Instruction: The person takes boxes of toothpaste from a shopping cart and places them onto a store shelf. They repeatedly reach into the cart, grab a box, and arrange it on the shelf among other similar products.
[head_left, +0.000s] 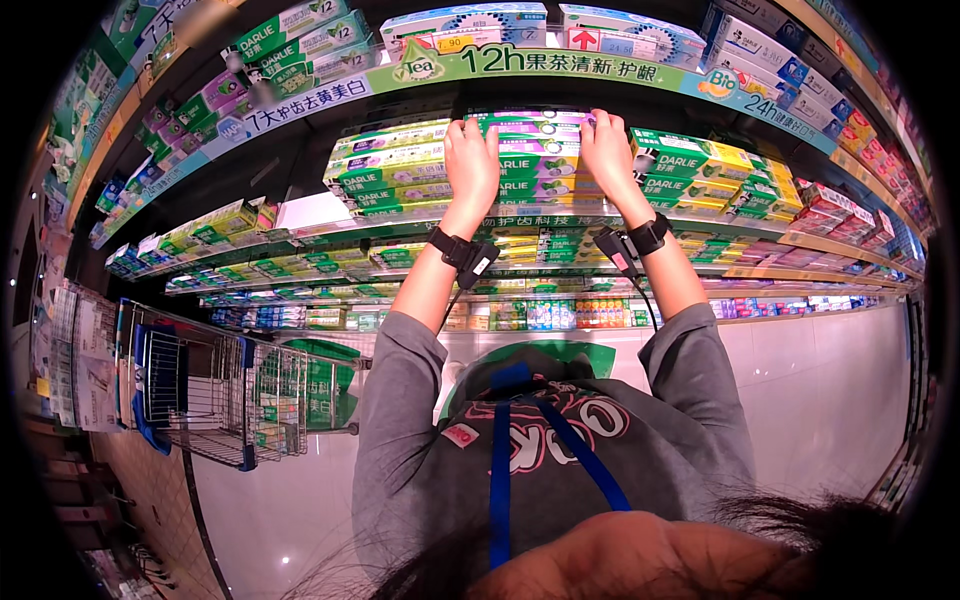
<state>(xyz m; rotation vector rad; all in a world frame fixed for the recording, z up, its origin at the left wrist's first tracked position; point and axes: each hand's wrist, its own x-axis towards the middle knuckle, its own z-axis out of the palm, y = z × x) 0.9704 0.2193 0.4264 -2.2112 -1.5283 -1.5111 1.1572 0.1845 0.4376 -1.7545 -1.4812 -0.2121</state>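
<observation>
A stack of Darlie toothpaste boxes (529, 166) with green, white and purple fronts fills the middle of a shelf. At the stack's left end, my left hand (471, 161) grips the upper boxes, its thumb at the front and its fingers over the top. My right hand (611, 154) does the same at the right end, so the upper purple-and-white box (544, 129) lies between both hands. Yellow-and-green toothpaste boxes (386, 174) stand close beside my left hand. Right of my right hand is another stack of green boxes (675, 166). Fingers partly hide the box ends.
An upper shelf edge with a label strip (525, 69) runs just above the hands. Lower shelves hold more toothpaste boxes (322, 259). A wire shopping cart (217, 390) stands on the tiled floor at left. Black straps with small devices (474, 261) and cables are on both wrists.
</observation>
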